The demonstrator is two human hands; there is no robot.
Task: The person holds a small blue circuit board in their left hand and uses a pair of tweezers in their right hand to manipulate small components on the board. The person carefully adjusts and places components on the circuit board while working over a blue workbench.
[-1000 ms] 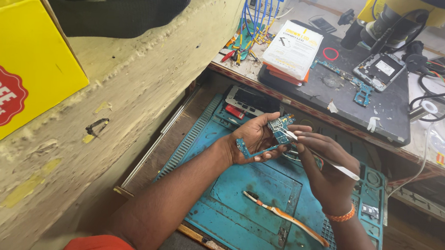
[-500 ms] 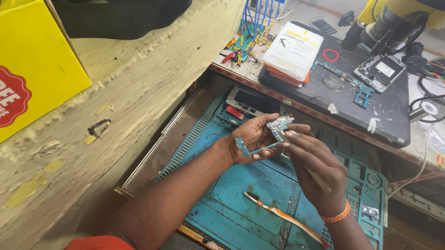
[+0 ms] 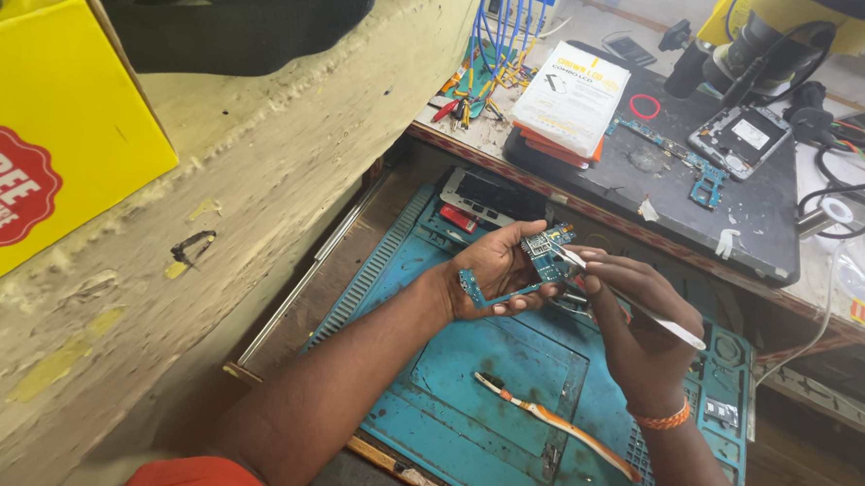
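- A yellow box (image 3: 53,129) sits at the upper left on the rough ledge (image 3: 261,167); its near face carries a round red label with white lettering.
- A flat white packet (image 3: 570,96) with yellow and black print lies tilted on the dark bench top (image 3: 639,184), stacked on orange-edged packs.
- Just to the right of the packet lies a small red ring (image 3: 644,106), and past it an opened phone (image 3: 741,140) lies flat with its insides up.
- Between the ring and the phone, a long blue circuit strip (image 3: 674,161) lies on the same dark surface.
- The left hand (image 3: 494,275) is held palm up over the blue work mat (image 3: 485,372), fingers curled round a small blue circuit board (image 3: 534,262), which it grips by the edges.
- The board is raised off the mat, tilted toward the camera, in front of the bench edge.
- The right hand (image 3: 638,325) is closed in a pen-like pinch on slim metal tweezers (image 3: 624,302), whose tip touches the upper part of the board.
- The right wrist wears an orange band (image 3: 663,418), and the forearm comes up from the lower right.
- The left forearm runs from the lower left across the mat.
- An old toothbrush (image 3: 551,421) with an orange handle lies flat on the mat below both hands, apart from them.
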